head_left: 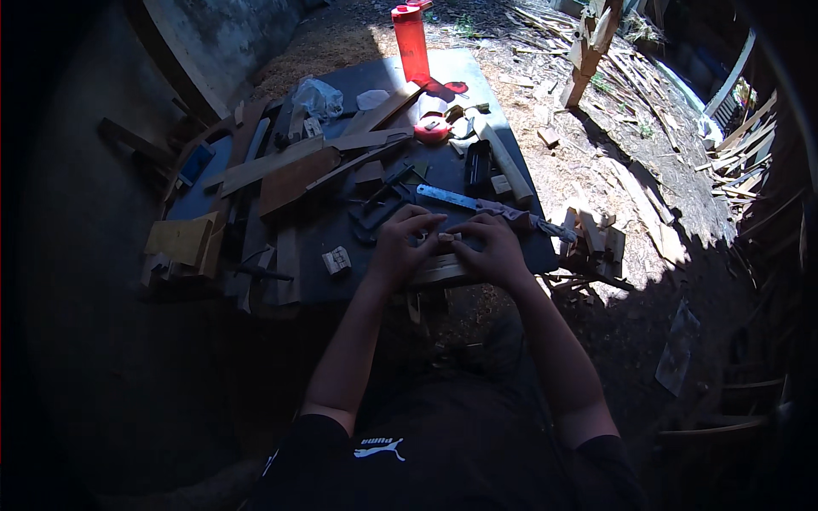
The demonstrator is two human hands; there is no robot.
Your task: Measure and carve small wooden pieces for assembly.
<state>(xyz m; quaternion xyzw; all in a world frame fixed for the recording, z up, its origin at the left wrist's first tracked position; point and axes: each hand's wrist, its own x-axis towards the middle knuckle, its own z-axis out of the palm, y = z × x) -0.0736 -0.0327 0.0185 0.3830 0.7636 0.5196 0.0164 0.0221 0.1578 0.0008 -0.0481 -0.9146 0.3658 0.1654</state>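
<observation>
Near the table's front edge, my left hand (pixel 400 249) and my right hand (pixel 491 247) meet with fingers pinched together. Between their fingertips is a small pale piece (pixel 449 238), apparently wood; its full shape is hidden. Light wooden strips (pixel 439 271) lie just beneath my hands at the edge. Beyond my right hand rests a saw blade (pixel 446 198) with a wrapped handle (pixel 511 213). A dark clamp (pixel 373 220) lies beside my left hand. A small wooden block (pixel 336 260) sits to its left.
Boards (pixel 298 175) cover the table's left and middle. Farther back are a red tape measure (pixel 432 129), a red bottle (pixel 411 47) and a clear plastic bag (pixel 319 99). A wooden post (pixel 590 53) stands at the far right. Wood offcuts (pixel 601 238) are piled beside the table's right edge.
</observation>
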